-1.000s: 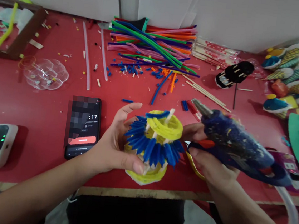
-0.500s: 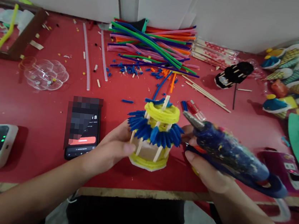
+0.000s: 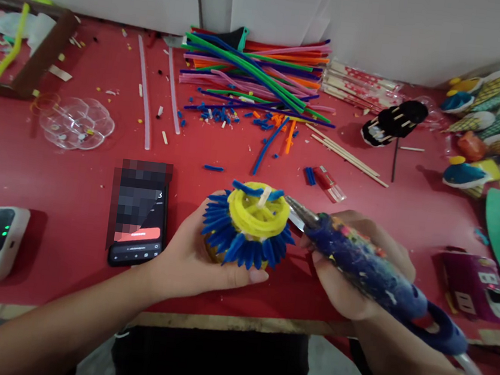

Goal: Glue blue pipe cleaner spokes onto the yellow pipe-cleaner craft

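Observation:
My left hand (image 3: 205, 261) is wrapped round a small craft model (image 3: 257, 224), tilted so that its top faces me. The model has a yellow pipe-cleaner ring on top with a wooden stick piece across it, and a fringe of short blue pipe-cleaner pieces around it. My right hand (image 3: 353, 271) grips a stained blue glue gun (image 3: 367, 267), a clear glue stick protruding from its rear. The gun's metal nozzle points at the ring's right edge; whether they touch I cannot tell. A silvery blade (image 3: 296, 218) shows under the nozzle, its other end hidden by the hand.
Coloured pipe cleaners (image 3: 254, 70) lie heaped at the back, with blue and orange clippings before them. Wooden sticks (image 3: 348, 155), a black model (image 3: 395, 124) and a purple box (image 3: 476, 285) are to the right. A phone (image 3: 141, 214) and a clear tray (image 3: 76, 124) lie left.
The model has tipped toward me, showing its top, and my left thumb now lies across its front. The glue gun's nozzle has moved left and slightly down, close to the yellow ring.

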Action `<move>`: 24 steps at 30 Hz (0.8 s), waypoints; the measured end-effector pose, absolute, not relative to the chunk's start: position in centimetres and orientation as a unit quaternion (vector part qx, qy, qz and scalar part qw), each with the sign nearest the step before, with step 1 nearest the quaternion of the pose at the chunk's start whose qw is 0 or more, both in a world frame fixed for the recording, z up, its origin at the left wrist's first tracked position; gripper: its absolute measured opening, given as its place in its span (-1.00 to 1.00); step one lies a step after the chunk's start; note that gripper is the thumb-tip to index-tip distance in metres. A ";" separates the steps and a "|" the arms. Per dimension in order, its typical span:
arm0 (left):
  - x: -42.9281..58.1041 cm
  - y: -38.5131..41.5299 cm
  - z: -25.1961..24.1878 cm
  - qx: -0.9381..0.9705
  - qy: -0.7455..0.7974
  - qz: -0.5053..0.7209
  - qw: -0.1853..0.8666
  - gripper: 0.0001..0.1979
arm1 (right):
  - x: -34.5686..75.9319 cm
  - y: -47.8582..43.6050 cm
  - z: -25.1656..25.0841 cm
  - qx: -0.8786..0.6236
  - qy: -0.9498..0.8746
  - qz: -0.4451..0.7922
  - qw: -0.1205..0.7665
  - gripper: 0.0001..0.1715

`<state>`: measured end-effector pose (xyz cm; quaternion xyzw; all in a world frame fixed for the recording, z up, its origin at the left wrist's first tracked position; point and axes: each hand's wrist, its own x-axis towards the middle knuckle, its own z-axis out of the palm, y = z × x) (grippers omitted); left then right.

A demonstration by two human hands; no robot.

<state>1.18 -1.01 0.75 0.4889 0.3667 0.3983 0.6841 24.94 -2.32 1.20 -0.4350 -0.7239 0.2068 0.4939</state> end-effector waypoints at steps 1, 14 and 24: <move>1.2 -1.1 0.7 0.493 0.367 0.400 0.680 -0.53 | 25.0 -2.3 1.4 -0.424 -0.734 0.202 0.491 -0.79; 1.4 -1.1 0.5 0.509 0.375 0.420 0.651 -0.49 | 25.1 -2.3 1.5 -0.433 -0.756 0.209 0.444 -0.78; 1.9 -0.4 0.6 0.477 0.389 0.446 0.650 -0.45 | 25.1 -2.4 1.6 -0.442 -0.761 0.190 0.436 -0.80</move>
